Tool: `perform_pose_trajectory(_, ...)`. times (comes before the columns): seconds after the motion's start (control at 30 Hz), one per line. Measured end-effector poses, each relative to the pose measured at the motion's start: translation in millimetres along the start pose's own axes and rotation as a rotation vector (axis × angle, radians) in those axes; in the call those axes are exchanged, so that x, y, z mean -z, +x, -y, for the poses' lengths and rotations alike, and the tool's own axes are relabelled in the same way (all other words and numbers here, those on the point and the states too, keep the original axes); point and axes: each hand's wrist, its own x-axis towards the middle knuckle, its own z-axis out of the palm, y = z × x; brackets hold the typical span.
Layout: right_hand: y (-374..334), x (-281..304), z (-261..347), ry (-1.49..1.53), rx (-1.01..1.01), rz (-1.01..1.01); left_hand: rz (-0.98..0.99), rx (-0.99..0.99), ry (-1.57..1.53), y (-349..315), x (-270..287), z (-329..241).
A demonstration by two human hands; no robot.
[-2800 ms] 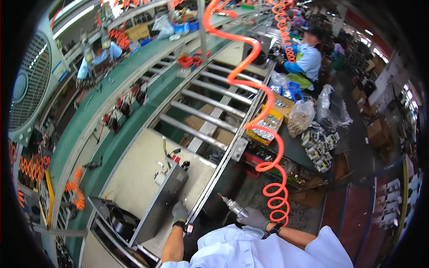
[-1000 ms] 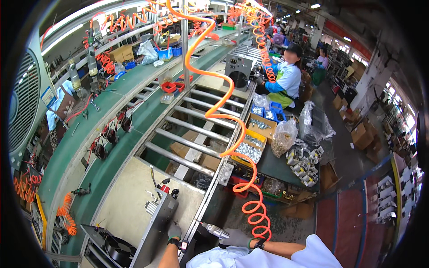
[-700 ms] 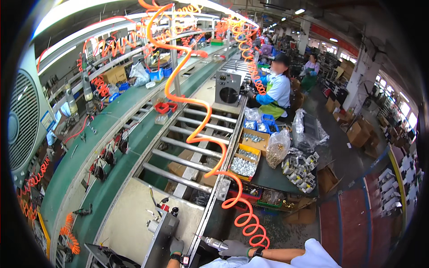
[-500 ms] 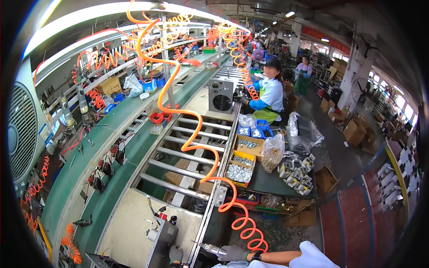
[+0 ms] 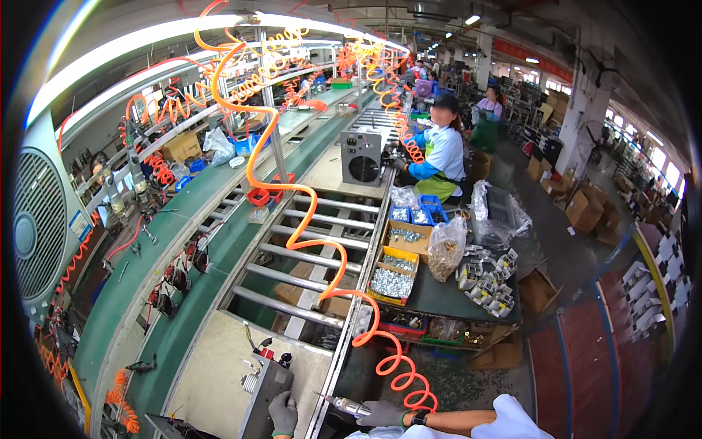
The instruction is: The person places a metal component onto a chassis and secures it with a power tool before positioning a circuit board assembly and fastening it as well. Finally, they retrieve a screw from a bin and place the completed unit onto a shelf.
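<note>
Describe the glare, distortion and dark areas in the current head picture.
Head view: the overhead light strip glares white at upper left; the leftmost green belt bows near the rim; corners fall to black; the silver tool in the right hand shows bright highlights.

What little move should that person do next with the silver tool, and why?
Maybe ease the right hand and its silver tool left, toward the gray panel: the tool points that way but looks apart from it, and the gloved left hand is close to the panel.
</note>
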Motion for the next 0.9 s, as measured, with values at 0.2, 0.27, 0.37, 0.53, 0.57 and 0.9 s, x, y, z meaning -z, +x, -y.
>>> perform_pose_trajectory(0.2, -1.7, 1.2, 5.3, 0.019, 0.018, 0.059, -0.089, 0.017, -0.109, 23.0, 48.1, -42.2)
perform_pose_trajectory(0.27, -2.4, 0.7, 7.2, 0.078, 0.021, 0.102, -0.242, 0.067, -0.088, 34.4, 57.4, -33.4)
perform_pose_trajectory(0.37, -1.3, 0.4, 9.8, 0.043, 0.008, 0.127, -0.306, 0.097, -0.184, 50.7, 56.1, -16.0)
perform_pose_trajectory(0.53, -2.6, 2.3, 10.2, -0.002, 0.041, 0.126, -0.353, 0.109, -0.186, 51.9, 50.6, -13.7)
perform_pose_trajectory(0.57, -3.7, 3.1, 10.0, -0.002, 0.048, 0.112, -0.42, 0.121, -0.196, 52.5, 51.5, -15.9)
perform_pose_trajectory(0.9, -8.1, 2.6, 0.7, 0.018, 0.037, 0.077, -0.456, 0.199, -0.162, 64.7, 53.0, 0.1)
